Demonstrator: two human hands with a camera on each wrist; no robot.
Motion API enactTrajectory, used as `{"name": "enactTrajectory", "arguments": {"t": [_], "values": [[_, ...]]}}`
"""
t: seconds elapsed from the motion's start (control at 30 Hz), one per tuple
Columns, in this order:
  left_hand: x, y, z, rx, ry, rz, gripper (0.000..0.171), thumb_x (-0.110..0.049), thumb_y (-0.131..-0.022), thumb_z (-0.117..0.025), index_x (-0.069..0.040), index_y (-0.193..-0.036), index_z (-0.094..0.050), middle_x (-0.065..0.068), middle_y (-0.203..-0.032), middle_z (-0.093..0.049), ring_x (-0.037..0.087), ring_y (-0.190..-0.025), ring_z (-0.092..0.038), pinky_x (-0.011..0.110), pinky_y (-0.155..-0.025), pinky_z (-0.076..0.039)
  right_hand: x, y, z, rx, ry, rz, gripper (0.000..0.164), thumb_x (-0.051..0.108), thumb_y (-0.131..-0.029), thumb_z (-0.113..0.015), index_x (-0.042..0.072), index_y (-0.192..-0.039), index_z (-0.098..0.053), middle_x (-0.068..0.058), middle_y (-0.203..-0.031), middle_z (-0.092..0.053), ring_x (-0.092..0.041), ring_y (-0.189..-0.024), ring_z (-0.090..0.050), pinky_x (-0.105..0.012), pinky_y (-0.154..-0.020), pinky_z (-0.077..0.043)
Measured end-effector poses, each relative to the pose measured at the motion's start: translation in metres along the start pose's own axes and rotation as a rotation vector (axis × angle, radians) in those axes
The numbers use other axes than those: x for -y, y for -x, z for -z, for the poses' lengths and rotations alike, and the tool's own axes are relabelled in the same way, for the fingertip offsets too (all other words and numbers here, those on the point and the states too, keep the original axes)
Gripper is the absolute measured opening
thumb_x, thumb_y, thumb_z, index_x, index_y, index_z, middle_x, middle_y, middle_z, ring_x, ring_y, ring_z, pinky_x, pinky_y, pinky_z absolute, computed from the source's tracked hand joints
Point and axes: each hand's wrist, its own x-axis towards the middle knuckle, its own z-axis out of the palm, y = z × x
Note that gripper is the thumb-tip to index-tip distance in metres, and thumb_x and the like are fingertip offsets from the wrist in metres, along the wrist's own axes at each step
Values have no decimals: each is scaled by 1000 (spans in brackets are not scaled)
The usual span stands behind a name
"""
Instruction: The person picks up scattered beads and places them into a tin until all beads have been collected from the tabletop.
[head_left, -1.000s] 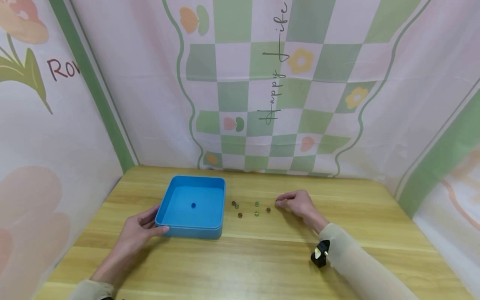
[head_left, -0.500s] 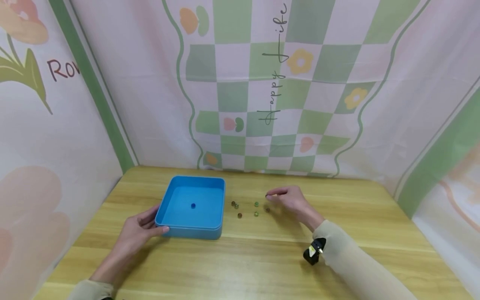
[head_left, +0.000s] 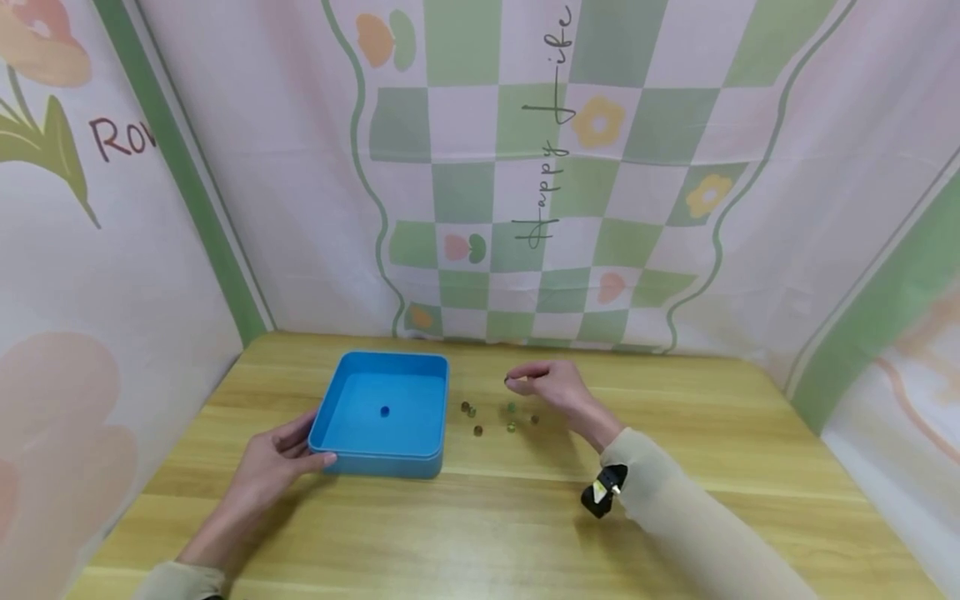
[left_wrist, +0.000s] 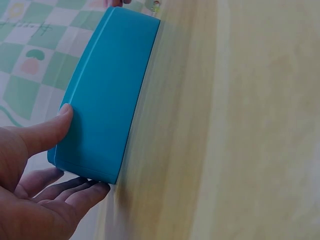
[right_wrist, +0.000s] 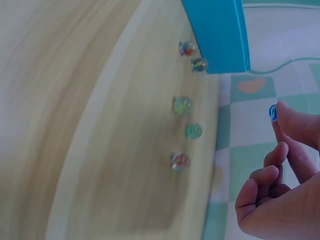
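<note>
A square blue box [head_left: 378,465] stands on the table at the left of the head view. My left hand [head_left: 272,468] grips its near left corner, thumb against the front wall and fingers along the left side. Inside the box lies one dark blue marble [head_left: 385,412]. My right hand [head_left: 561,388] is raised above the table, right of the box. Between its thumb and index finger it pinches a blue glass marble [right_wrist: 273,112], clearest in the right wrist view. Several loose marbles, among them a green one [right_wrist: 193,131], lie on the table between box and right hand.
The wooden table [head_left: 487,533] runs back to a hanging cloth [head_left: 517,287] with green checks. Two of the marbles, one brownish [head_left: 465,407], lie close to the box's right wall. A black wrist device [head_left: 603,492] hangs below the right sleeve.
My right hand has moved left and away from me, rising over the loose marbles with the blue marble pinched. The left hand and the box stay where they were.
</note>
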Motion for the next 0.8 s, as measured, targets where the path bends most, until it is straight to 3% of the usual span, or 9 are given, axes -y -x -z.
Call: {"name": "enactTrajectory", "arguments": {"t": [0.2, 0.53, 0.8], "values": [[-1, 0, 0, -1, 2, -4, 89, -16, -89, -88, 2, -160, -38, 28, -161, -37, 43, -141, -48, 37, -106, -51, 14, -2, -11, 20, -15, 30, 26, 19, -94, -82, 5, -116, -80, -14, -126, -74, -39, -131, -58, -63, -118, -38], [-2, 1, 0, -7, 5, -2, 88, -16, -88, -89, 1, -159, -40, 27, -161, -39, 42, -141, -49, 35, -106, -50, 41, -5, -29, 52, 3, 47, 21, 19, -94, -82, 9, -112, -82, -14, -136, -67, -37, -130, -58, -57, -114, -45], [-3, 2, -1, 0, 4, 1, 89, -17, -88, -89, 1, -159, -38, 28, -161, -37, 43, -141, -48, 37, -107, -50, 55, -9, -46, 81, 9, 87, 18, 18, -94, -82, 9, -109, -83, -11, -131, -70, -34, -127, -60, -57, -113, -46]]}}
